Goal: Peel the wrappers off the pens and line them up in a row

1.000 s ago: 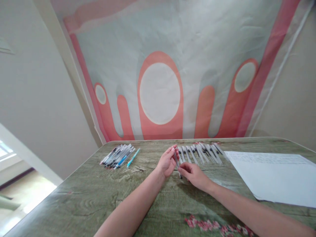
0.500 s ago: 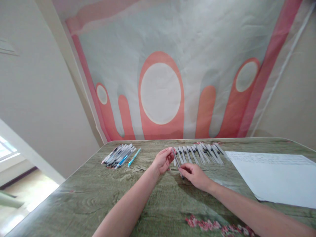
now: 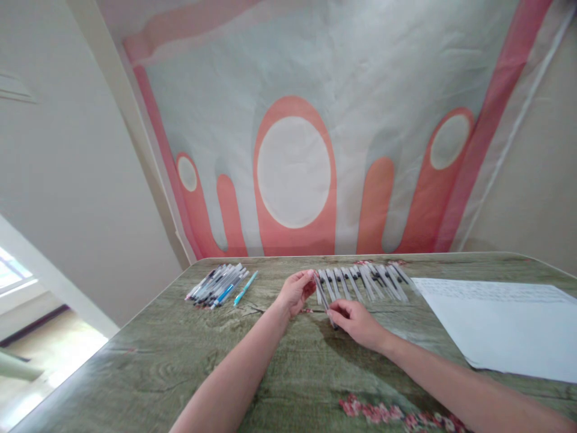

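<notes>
A slim grey pen (image 3: 323, 296) is held at a slant between my two hands, its dark end toward me. Its far end is pinched by my left hand (image 3: 297, 291), fingers closed. My right hand (image 3: 356, 322) grips the near end between thumb and fingers, low over the table. Just beyond the hands lies a row of clear pens with black parts (image 3: 356, 282), set side by side. The fingertips of my left hand partly hide the pen's far end.
Left on the table (image 3: 148, 361) is a pile of pens (image 3: 219, 285), with a turquoise pen (image 3: 246, 288) beside it. A white sheet with handwriting (image 3: 509, 325) lies at the right. Behind the table's far edge stands a wall with a red-and-white printed covering (image 3: 295, 240).
Both hands keep their hold on the pen and have barely moved. The pen's near end sits very slightly lower. The pens on the table lie as before.
</notes>
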`<state>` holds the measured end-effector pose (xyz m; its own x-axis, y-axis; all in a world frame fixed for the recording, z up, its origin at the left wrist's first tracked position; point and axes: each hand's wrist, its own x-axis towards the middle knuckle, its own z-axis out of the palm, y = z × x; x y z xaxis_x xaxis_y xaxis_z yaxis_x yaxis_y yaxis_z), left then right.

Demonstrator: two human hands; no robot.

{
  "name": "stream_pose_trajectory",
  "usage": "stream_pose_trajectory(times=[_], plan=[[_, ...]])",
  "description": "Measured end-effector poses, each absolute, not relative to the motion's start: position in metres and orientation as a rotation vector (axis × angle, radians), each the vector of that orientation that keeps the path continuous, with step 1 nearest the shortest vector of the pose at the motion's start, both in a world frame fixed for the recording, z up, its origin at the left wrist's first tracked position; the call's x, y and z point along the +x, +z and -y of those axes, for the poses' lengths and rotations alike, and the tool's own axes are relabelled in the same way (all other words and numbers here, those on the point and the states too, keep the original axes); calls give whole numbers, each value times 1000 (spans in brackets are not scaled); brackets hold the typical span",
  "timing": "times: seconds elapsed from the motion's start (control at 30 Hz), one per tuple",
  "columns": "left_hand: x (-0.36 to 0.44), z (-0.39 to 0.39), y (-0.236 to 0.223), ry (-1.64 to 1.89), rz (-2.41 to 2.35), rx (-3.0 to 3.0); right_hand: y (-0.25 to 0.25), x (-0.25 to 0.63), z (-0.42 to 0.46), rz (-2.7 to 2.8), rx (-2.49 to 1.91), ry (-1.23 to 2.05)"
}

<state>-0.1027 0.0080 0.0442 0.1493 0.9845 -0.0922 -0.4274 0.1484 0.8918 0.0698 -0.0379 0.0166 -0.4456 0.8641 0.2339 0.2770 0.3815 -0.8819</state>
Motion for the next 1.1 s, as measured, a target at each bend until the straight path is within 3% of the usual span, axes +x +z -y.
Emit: stream_pose_trajectory(times=[0.67, 0.9, 1.1], plan=[[-115, -29, 35, 1411, -972, 882, 14, 68, 37, 1991, -1041, 953], [-139, -50, 13, 1234, -1645, 1680, 19, 67, 38, 1729, -1027, 1108], [-117, -58, 8, 1046, -1870, 2192, 16, 67, 34, 1607, -1020, 1201]])
